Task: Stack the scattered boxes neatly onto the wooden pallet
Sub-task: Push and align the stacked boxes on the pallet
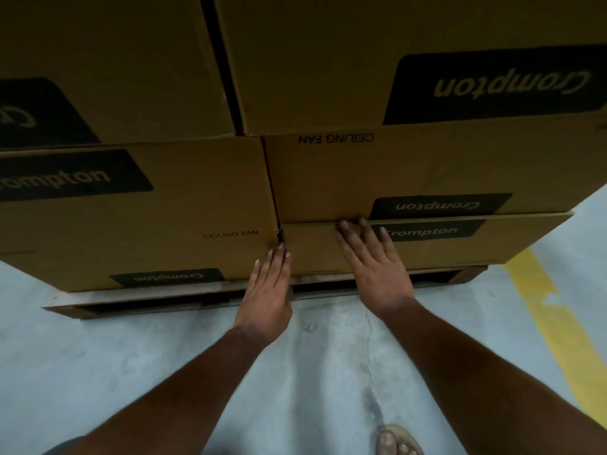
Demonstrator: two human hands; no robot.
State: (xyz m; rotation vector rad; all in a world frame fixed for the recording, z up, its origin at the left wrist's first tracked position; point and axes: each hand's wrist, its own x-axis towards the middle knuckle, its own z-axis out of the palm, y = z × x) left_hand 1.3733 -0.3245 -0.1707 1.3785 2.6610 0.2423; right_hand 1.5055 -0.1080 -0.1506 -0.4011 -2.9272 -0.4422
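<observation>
Where the frame ends at the bottom, a sandalled foot is cut off on the grey floor. Both forearms reach forward. The left hand lies flat, fingers straight, against the seam between the lower boxes, gripping nothing. The right hand presses open-palmed on the lowest right box. Beneath, the wooden pallet shows only its front edge. Stacked boxes run past the frame's top.

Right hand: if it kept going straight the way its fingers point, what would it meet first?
The right hand already lies flat on the low box at the pallet's front. Sliding on, its fingertips would likely meet the lower edge of the box above, which they seem almost to touch.
</observation>
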